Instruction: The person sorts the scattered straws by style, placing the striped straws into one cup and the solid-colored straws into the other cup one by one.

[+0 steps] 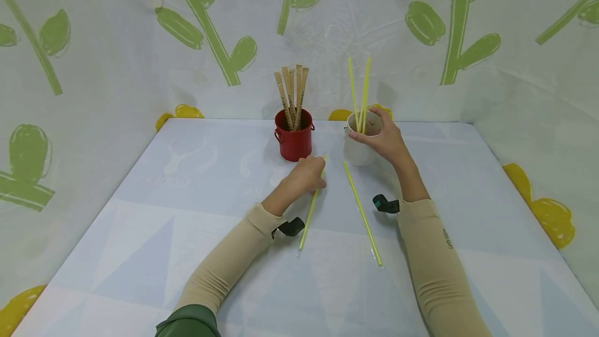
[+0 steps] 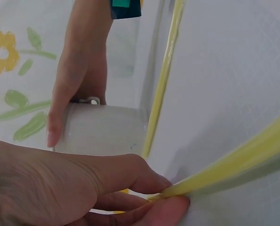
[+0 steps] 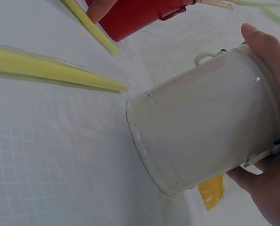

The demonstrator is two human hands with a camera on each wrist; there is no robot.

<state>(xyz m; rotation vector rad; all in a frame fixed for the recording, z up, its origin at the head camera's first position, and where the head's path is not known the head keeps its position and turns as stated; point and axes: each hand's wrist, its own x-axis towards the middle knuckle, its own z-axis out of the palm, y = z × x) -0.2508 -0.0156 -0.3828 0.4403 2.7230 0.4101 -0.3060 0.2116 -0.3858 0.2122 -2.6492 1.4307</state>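
Pinched between the thumb and fingers of my left hand (image 1: 304,175) is a yellow-green straw (image 2: 234,162) in what looks like a clear wrapper. That straw lies along the table, close to its surface. My right hand (image 1: 388,140) grips the white pail (image 3: 201,125) near its rim, thumb on one side and fingers on the other. The pail stands upright with a few yellow-green straws (image 1: 353,87) leaning inside it. Another wrapped straw (image 1: 362,211) lies on the table between my arms, its far end near the pail's base.
A red pail (image 1: 295,145) stands left of the white one, just beyond my left hand, holding several paper-wrapped sticks (image 1: 292,90). The table (image 1: 154,181) has a pale patterned cover. Sheets with printed leaves (image 1: 180,27) hang behind and at the sides.
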